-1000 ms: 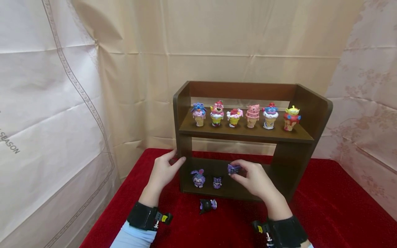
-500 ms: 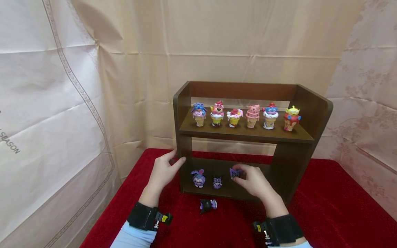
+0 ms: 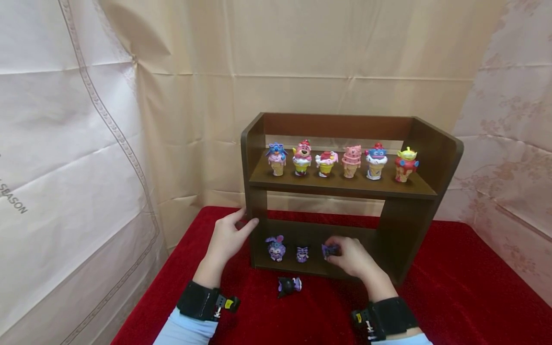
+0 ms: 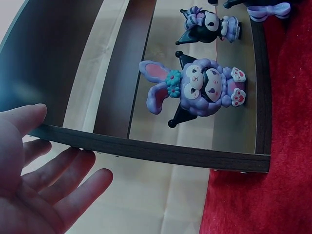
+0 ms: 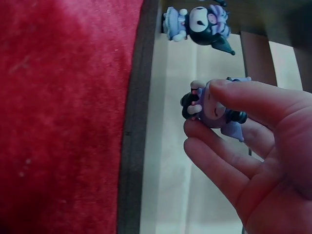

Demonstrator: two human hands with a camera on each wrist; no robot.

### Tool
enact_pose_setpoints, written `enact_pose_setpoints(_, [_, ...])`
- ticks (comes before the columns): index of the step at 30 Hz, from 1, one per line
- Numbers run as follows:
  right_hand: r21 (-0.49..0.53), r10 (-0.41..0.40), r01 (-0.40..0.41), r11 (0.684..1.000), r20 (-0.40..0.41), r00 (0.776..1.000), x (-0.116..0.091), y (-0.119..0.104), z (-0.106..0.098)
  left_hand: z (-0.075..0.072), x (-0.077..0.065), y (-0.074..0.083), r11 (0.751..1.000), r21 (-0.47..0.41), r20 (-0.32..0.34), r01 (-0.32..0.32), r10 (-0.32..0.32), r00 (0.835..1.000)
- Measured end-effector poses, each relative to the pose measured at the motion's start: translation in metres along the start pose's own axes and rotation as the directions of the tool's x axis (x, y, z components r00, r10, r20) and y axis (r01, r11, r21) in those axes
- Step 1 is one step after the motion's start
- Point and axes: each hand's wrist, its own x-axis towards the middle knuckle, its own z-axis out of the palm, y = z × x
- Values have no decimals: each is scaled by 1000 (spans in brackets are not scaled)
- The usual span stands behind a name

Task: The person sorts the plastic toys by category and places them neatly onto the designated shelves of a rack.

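Note:
My right hand (image 3: 354, 258) pinches a small purple and black figurine (image 5: 214, 105) between thumb and fingers, low in the shelf's bottom compartment. My left hand (image 3: 227, 237) holds the left side panel of the dark brown wooden shelf (image 4: 195, 157), thumb on one side and fingers on the other. Inside the bottom compartment stand a purple bunny-eared figurine (image 3: 276, 248) at the left and a smaller purple and black one (image 3: 302, 254) beside it. Another black and purple figurine (image 3: 289, 286) lies on its side on the red cloth, in front of the shelf.
Several ice-cream-cone figurines, among them a blue one (image 3: 277, 159) and a green-headed one (image 3: 406, 164), stand in a row on the upper board. Red cloth (image 3: 453, 287) covers the table. A beige curtain (image 3: 207, 96) hangs behind.
The right hand has lowered the figurine it pinches towards the bottom board, shifting slightly right. My left hand and the other figurines have kept their places.

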Motion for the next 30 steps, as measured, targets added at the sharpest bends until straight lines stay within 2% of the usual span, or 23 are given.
enact_pose_setpoints(12, [-11, 3, -3, 1000, 31, 1000, 1, 2, 14, 0, 0, 0, 1000, -5, 2, 4, -4, 1000])
enact_pose_setpoints(30, [-28, 26, -26, 999, 28, 999, 0, 3, 15, 1, 1, 1, 1000, -11, 2, -16, 16, 1000])
